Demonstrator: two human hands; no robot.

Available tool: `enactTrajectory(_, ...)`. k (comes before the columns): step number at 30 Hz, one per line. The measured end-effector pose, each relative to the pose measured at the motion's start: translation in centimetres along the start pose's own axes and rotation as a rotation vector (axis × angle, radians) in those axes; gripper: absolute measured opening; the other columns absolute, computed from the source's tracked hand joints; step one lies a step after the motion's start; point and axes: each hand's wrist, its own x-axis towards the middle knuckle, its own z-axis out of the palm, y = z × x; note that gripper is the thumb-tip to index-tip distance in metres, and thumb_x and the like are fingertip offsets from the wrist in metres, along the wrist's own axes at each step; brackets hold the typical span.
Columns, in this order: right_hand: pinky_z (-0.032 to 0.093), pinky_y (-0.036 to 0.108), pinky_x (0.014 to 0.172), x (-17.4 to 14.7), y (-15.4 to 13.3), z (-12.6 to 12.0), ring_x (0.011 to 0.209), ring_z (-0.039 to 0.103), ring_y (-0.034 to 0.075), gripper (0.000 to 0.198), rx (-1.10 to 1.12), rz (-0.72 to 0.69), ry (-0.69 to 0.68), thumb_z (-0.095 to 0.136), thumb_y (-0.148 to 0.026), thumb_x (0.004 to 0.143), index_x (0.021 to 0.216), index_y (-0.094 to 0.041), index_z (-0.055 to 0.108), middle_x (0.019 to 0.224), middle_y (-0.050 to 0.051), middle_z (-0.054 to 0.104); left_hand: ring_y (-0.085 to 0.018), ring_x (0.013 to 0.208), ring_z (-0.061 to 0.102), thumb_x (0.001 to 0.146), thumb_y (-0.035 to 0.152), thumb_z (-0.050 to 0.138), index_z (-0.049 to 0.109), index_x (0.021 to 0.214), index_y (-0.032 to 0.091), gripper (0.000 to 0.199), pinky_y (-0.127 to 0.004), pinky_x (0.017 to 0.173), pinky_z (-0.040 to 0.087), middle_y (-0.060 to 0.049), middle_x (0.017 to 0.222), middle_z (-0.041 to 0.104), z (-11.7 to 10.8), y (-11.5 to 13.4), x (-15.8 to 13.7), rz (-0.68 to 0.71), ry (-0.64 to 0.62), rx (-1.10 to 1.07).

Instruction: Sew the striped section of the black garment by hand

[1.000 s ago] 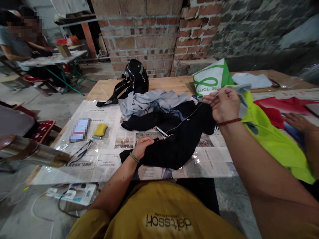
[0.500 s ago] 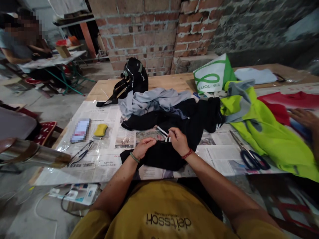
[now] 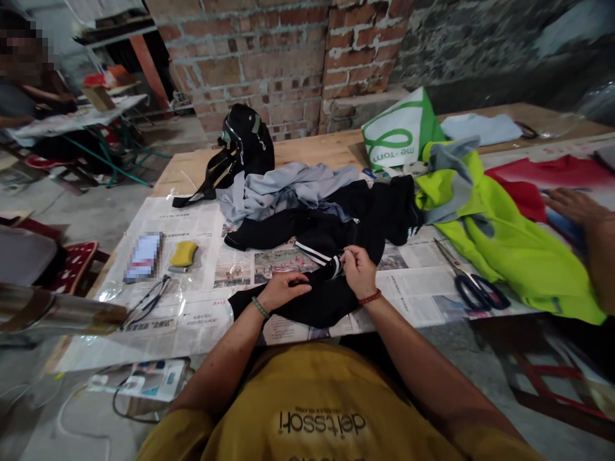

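Note:
A black garment with white stripes (image 3: 312, 306) lies bunched on the newspaper in front of me. My right hand (image 3: 360, 272) has its fingers closed in a pinch on the cloth, beside the striped part. On the garment's left portion rests my left hand (image 3: 283, 290), thumb and fingers apart, touching the fabric. Whether a needle or other small thing is in my right fingers is too small to tell. More black cloth (image 3: 269, 229) stretches behind my hands, against a crumpled grey garment (image 3: 288, 186).
Large scissors (image 3: 473, 285) and a neon yellow garment (image 3: 528, 262) lie to the right, near another person's hand (image 3: 571, 205) on red cloth. At left are a phone (image 3: 144, 256), a yellow sponge (image 3: 183, 253) and small snips (image 3: 151, 301). A black bag (image 3: 250, 141) stands behind.
My left fingers have loosened from the cloth and spread apart. My right hand has shifted slightly right, and more of the white stripes shows. The view has turned a little.

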Motion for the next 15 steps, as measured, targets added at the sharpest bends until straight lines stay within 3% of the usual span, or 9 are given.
enactTrajectory(3,0.044,0.023,0.054,0.1,0.1,-0.1,0.054,0.053,0.011,0.022,0.003,-0.003,-0.014,0.043,-0.037,0.087,0.095,-0.020,0.055,0.068,-0.001,0.060,-0.019,0.078,0.060,0.058,0.027,0.075,0.073,0.083,0.022,0.026,-0.027,0.076,0.043,-0.003,0.082,0.070,0.7,-0.2,-0.1,0.042,0.042,0.040)
enactTrajectory(9,0.044,0.023,0.052,0.1,-0.1,-0.1,0.050,0.052,0.009,0.022,0.054,0.022,-0.010,0.045,-0.037,0.086,0.094,-0.019,0.054,0.069,-0.001,0.060,-0.016,0.072,0.060,0.073,0.028,0.064,0.073,0.081,0.021,0.015,-0.025,0.069,0.042,-0.004,0.079,0.069,0.8,-0.7,-0.1,0.097,0.027,0.065)
enactTrajectory(15,0.047,0.023,0.056,0.2,-2.8,-1.4,0.057,0.058,0.011,0.016,0.242,0.054,0.047,0.049,-0.035,0.085,0.091,-0.021,0.054,0.066,-0.003,0.059,-0.013,0.063,0.051,0.073,0.033,0.063,0.071,0.071,0.018,0.017,-0.023,0.063,0.037,-0.001,0.066,0.060,0.2,-0.2,-0.1,0.118,0.016,0.001)
